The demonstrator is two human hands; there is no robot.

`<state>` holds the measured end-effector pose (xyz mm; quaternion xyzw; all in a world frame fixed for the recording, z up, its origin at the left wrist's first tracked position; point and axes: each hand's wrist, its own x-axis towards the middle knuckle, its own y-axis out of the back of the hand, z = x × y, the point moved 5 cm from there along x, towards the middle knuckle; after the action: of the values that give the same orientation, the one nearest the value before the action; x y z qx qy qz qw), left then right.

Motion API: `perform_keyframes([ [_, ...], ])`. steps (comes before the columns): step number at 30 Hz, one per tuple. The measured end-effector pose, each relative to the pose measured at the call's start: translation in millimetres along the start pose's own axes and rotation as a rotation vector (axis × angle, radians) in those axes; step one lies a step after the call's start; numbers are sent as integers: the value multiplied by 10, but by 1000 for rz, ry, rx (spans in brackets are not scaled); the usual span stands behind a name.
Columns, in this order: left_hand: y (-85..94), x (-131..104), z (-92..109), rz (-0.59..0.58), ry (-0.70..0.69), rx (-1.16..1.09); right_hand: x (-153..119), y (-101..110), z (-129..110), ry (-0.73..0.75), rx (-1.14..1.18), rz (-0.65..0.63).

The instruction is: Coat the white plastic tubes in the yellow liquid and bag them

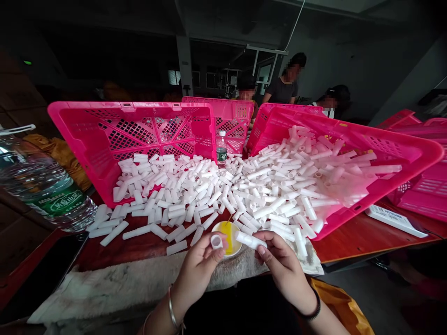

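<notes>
My left hand [202, 260] grips a short white plastic tube [216, 241], its open end turned toward me. Between the thumb and fingers of my right hand [281, 256] is a longer white plastic tube [250, 240], lying roughly sideways and pointing left. The two tubes are apart. Just behind and between my hands sits a small white bowl [215, 229] with something yellow [227, 235] in it and a thin stick leaning out. A large heap of similar white tubes [195, 186] spreads over the red table beyond.
Pink crates [139, 125] lie tipped at the left and right [394, 153], tubes spilling from them. A small bottle [221, 149] stands among the tubes; a big water jug [52, 186] leans at left. A cloth [132, 281] covers the front edge. People [284, 88] are behind the crates.
</notes>
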<state>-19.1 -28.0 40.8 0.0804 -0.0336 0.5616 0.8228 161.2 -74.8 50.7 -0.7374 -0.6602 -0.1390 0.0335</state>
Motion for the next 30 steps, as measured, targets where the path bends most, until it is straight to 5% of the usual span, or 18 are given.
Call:
perform_keyframes([
  [5,-74,-127,339,-56,-320,588,-118,40,-221,64,-163,-138],
  [8,-188,-208,460,-167,-377,775,-149,111,-366,130,-298,-253],
  [12,-398,-299,434,-300,-161,590,-165,189,-502,270,-370,-361],
  [17,-844,-522,188,-562,400,-47,-241,219,-524,492,-456,-327],
  [19,-943,-561,147,-497,344,21,-323,241,-424,419,-495,-236],
  [23,-1142,-669,36,-346,23,322,-708,389,-77,57,-565,29],
  [25,-1345,-800,-190,-485,193,230,-995,472,12,0,-632,127],
  [27,-1577,-993,-399,-718,525,23,-1276,536,-8,81,-673,162],
  [29,-1746,-1153,-444,-929,757,-102,-1530,607,-75,232,-658,136],
  [30,-1791,-1171,-412,-1003,758,-81,-1647,664,-84,293,-643,107],
])
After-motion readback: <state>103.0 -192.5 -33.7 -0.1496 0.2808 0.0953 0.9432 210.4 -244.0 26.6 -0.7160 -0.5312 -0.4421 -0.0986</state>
